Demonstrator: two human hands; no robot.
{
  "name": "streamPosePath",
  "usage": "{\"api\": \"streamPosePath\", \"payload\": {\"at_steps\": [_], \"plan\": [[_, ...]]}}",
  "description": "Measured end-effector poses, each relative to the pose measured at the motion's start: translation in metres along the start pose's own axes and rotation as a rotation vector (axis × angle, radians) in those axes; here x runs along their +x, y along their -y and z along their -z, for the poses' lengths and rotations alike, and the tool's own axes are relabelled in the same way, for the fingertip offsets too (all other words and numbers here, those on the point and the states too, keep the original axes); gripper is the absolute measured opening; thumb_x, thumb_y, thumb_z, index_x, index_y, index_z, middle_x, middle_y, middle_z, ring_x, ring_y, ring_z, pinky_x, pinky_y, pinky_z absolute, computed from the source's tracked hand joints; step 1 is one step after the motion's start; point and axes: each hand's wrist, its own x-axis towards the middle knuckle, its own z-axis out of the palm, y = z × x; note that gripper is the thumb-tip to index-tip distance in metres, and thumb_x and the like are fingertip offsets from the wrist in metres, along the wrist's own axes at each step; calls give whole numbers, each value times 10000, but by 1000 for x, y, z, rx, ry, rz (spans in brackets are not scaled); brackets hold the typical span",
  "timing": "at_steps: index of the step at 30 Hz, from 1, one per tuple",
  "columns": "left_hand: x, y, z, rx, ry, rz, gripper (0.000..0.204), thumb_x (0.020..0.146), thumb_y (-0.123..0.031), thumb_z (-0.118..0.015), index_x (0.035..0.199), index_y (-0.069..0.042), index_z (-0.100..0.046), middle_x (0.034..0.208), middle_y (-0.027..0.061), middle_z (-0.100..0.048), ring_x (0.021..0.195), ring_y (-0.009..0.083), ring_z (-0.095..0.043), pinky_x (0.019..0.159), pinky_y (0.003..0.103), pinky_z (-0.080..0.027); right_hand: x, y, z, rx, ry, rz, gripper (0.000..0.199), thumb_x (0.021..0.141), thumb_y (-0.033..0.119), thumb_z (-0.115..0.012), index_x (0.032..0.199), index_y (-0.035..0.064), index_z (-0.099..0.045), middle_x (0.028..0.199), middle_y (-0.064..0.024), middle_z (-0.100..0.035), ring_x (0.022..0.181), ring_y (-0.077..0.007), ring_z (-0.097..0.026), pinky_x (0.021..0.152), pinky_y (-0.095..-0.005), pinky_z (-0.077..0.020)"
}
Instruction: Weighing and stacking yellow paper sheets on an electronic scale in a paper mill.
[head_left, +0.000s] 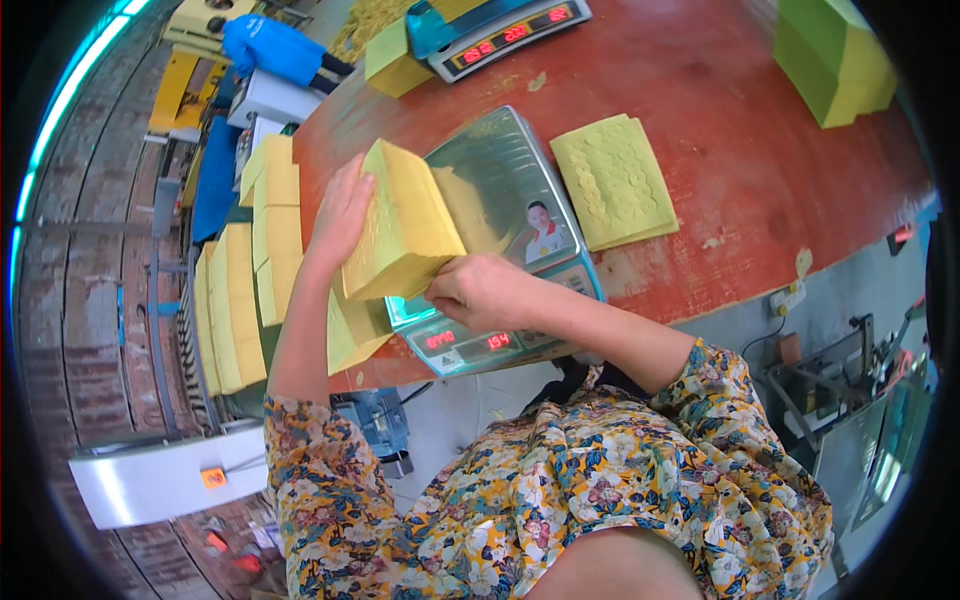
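A thick block of stacked yellow paper [405, 225] stands tilted over the left side of a digital scale [490, 150]. My left hand [343, 212] presses along the block's left side, fingers extended up it. At the block's lower right corner, my right hand [485, 292] has its fingers curled in against the edge. The scale has a shiny metal pan and red lit digits at its front. Whether the block's underside rests on the pan cannot be made out. Right of the scale lies a thinner pile of yellow paper [613, 182] with a pressed pattern.
Another yellow stack [352, 332] sits by the table's near left edge. More yellow stacks [235, 310] stand in rows to the left. A second scale [510, 40] and a green-yellow block [835, 60] are farther back on the red table [720, 130]. A person in blue [275, 50] bends at far left.
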Motion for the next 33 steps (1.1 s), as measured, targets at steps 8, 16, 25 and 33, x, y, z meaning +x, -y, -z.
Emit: {"api": "streamPosePath", "payload": {"at_steps": [8, 16, 25, 33], "plan": [[-29, 24, 29, 117, -265, -19, 609, 1014, -406, -403, 1446, 19, -353, 1517, 179, -348, 1428, 302, -284, 1172, 373, -205, -5, 47, 5, 66, 21, 46, 124, 827, 80, -630, 917, 9, -679, 844, -171, -666, 785, -354, -647, 708, -414, -523], [-209, 156, 62, -683, -666, 833, 756, 934, -439, -560, 1466, 35, -307, 1498, 188, -373, 1381, 270, -374, 1126, 357, -286, -17, 88, -87, 340, 215, -88, 240, 878, 94, -631, 1089, -19, -639, 894, -187, -663, 823, -296, -666, 758, -364, -522], [-255, 190, -36, -1667, -306, 681, 452, 927, -317, -619, 1268, -26, -565, 1181, 84, -654, 1079, 172, -623, 903, 326, -504, 117, 36, -212, 95, -195, -190, 589, 879, 237, -631, 1351, -46, -421, 1292, -274, -520, 1228, -373, -510, 1028, -418, -401], [-255, 213, -50, -1472, -149, 567, 420, 942, -331, -587, 1230, -25, -576, 1147, 79, -664, 1011, 162, -650, 868, 325, -516, 197, -24, -238, 258, -9, -562, 640, 850, 345, -642, 1337, -36, -479, 1317, -237, -544, 1212, -306, -541, 1008, -375, -417]]}}
